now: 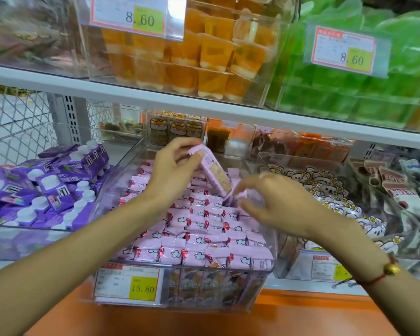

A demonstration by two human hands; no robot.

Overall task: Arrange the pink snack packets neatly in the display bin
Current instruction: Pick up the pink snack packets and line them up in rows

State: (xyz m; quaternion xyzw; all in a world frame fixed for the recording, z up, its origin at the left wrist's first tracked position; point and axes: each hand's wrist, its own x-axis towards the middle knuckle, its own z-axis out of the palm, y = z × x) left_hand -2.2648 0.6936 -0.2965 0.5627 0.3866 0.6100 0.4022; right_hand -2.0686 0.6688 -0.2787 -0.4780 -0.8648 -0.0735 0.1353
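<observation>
**Pink packets going into the back of the bin**

The left hand [172, 166] is pinching one flat pink snack packet [214, 170] by its top crimped edge, thumb and fingers curled on it, and is holding it tilted above the rear of the clear plastic display bin [264, 270]. The right hand [274, 204] is hovering at the packet's lower end with fingers bent round a small pink packet corner [241, 194]; motion blur is making it hard to tell whether this is the same packet or a second one. The rows of pink packets with cloud prints [199, 238] are already lying fairly orderly across the front and middle of the bin.

Judging from this, the main risk is the tilted packet slipping from the thin pinch and landing crosswise on the tidy rows, or the right wrist brushing and ruffling the rows beneath as it is reaching inward. Pushing too hard at the back could also be buckling neighbouring packets upward.

Open room is lying overhead at the rear, though the white shelf edge [204, 105] above is limiting how high the hands can lift. The bin's clear side walls are standing just beside the purple capped pouches [58, 185] on the left and the white bear-print packets [330, 190] on the right, so sideways room is tight.
</observation>
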